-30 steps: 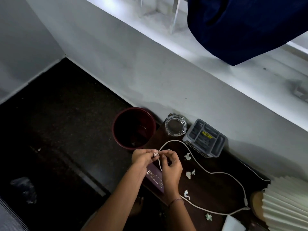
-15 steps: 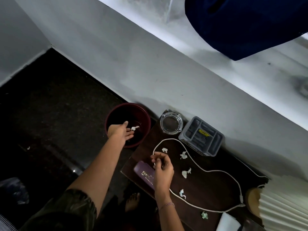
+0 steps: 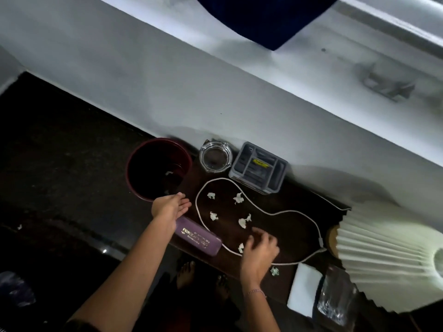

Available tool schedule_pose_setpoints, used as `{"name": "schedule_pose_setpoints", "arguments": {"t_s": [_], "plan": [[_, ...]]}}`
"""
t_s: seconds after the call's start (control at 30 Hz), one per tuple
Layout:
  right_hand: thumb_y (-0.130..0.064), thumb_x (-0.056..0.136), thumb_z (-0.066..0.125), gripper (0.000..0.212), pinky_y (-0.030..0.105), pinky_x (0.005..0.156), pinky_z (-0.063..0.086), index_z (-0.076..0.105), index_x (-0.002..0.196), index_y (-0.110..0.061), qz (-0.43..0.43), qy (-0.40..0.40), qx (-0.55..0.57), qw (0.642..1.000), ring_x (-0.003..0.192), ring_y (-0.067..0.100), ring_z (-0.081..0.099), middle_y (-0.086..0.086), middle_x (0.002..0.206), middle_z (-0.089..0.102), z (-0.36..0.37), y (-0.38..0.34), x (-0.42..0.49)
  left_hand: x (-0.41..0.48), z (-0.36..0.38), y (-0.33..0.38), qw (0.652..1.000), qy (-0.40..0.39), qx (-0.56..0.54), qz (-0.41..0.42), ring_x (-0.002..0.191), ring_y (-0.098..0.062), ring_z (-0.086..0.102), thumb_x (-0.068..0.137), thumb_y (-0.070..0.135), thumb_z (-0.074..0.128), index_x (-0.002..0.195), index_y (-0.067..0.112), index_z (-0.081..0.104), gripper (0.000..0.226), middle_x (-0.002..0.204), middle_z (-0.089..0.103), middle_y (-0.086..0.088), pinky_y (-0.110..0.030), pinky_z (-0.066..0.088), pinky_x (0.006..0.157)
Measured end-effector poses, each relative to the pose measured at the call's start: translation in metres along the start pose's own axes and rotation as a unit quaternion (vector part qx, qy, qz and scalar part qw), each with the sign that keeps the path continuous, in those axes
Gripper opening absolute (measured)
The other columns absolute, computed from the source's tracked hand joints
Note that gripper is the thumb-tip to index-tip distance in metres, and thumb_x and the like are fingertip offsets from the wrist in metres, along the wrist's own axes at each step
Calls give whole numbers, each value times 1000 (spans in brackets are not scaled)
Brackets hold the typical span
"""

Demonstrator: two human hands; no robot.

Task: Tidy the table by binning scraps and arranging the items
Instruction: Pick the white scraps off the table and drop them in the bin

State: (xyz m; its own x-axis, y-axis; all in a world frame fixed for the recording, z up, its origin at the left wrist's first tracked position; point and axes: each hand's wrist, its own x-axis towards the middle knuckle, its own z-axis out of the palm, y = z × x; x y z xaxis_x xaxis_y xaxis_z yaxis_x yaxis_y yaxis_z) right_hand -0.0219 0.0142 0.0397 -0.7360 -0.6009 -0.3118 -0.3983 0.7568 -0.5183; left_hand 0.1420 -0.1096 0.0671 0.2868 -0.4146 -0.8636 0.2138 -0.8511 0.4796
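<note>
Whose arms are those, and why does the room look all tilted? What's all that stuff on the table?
Those are a person's own arms. A camera sits on their head and looks down, so you see what they see, tilted when the head tilts. The left hand is open and empty beside the dark red bin. The right hand is over a paper scrap on the brown table; it is blurry, so I can't tell if it has pinched it. More scraps lie inside a loop of white cord. Near the wall stand a glass ashtray and a grey organiser. A purple case lies at the table's edge.
</note>
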Motion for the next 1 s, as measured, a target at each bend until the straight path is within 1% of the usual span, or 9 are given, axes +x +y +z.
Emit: {"name": "schedule_pose_setpoints", "arguments": {"t_s": [0.1, 0.2, 0.37, 0.47, 0.63, 0.73, 0.83, 0.9, 1.0], "plan": [[3, 76, 64, 31, 49, 78, 44, 58, 105, -4, 61, 39, -93, 993, 101, 43, 43, 25, 116, 47, -22, 32, -1, -12, 8, -13, 1000, -5, 11, -1, 105, -37, 62, 94, 6, 47, 113, -13, 55, 28, 115, 60, -31, -32, 48, 82], [7, 76, 62, 31, 53, 76, 44, 53, 105, 3, 107, 33, -101, 989, 100, 47, 41, 30, 115, 43, -38, 61, -3, -20, 16, -23, 1000, -8, 24, 1, 106, -39, 61, 93, 4, 48, 113, -15, 53, 28, 115, 59, -33, -33, 48, 84], [-3, 82, 64, 27, 49, 89, 37, 52, 104, 7, 77, -30, -79, 993, 103, 45, 44, 29, 115, 46, -40, 87, -4, -31, 27, -31, 999, -3, 41, 2, 108, -41, 59, 93, 2, 48, 114, -16, 52, 28, 117, 57, -35, -35, 49, 86], [-2, 82, 63, 21, 44, 93, 40, 56, 101, 4, 49, -58, -76, 994, 104, 40, 49, 24, 115, 48, -36, 86, -4, -35, 31, -33, 999, -8, 53, 7, 111, -41, 58, 93, 1, 47, 116, -16, 51, 29, 119, 56, -35, -37, 47, 90], [9, 85, 52, 12, 29, 81, 39, 62, 90, 4, 68, -62, -51, 994, 95, 35, 54, 21, 109, 49, -30, 83, 2, -36, 33, -33, 998, -12, 58, 6, 113, -42, 56, 94, 0, 44, 118, -17, 49, 30, 122, 54, -36, -38, 48, 89], [10, 84, 50, 16, 34, 86, 41, 64, 87, 3, 97, -42, -25, 994, 97, 37, 53, 23, 107, 51, -31, 79, 2, -35, 33, -35, 998, -10, 55, 9, 110, -41, 59, 93, 1, 47, 115, -16, 52, 28, 117, 57, -36, -36, 50, 82], [8, 82, 53, 15, 41, 84, 43, 64, 86, 0, 170, 21, 23, 985, 94, 40, 54, 24, 102, 54, -33, 65, -3, -36, 34, -38, 999, 2, 50, 12, 106, -40, 61, 91, -1, 51, 112, -15, 55, 26, 114, 59, -34, -34, 51, 83], [3, 81, 60, 12, 41, 77, 47, 63, 84, -8, 164, 31, 50, 985, 90, 37, 57, 19, 97, 59, -31, 49, -6, -39, 34, -39, 999, -1, 47, 11, 102, -39, 62, 89, -2, 53, 111, -14, 57, 25, 113, 60, -34, -32, 51, 84], [-4, 78, 67, 18, 35, 71, 49, 58, 76, -20, 123, 4, 128, 984, 85, 27, 60, 9, 89, 64, -21, 13, -9, -45, 37, -41, 998, -26, 58, 8, 89, -32, 63, 88, -2, 54, 109, -14, 58, 24, 109, 62, -33, -26, 55, 69]]}}
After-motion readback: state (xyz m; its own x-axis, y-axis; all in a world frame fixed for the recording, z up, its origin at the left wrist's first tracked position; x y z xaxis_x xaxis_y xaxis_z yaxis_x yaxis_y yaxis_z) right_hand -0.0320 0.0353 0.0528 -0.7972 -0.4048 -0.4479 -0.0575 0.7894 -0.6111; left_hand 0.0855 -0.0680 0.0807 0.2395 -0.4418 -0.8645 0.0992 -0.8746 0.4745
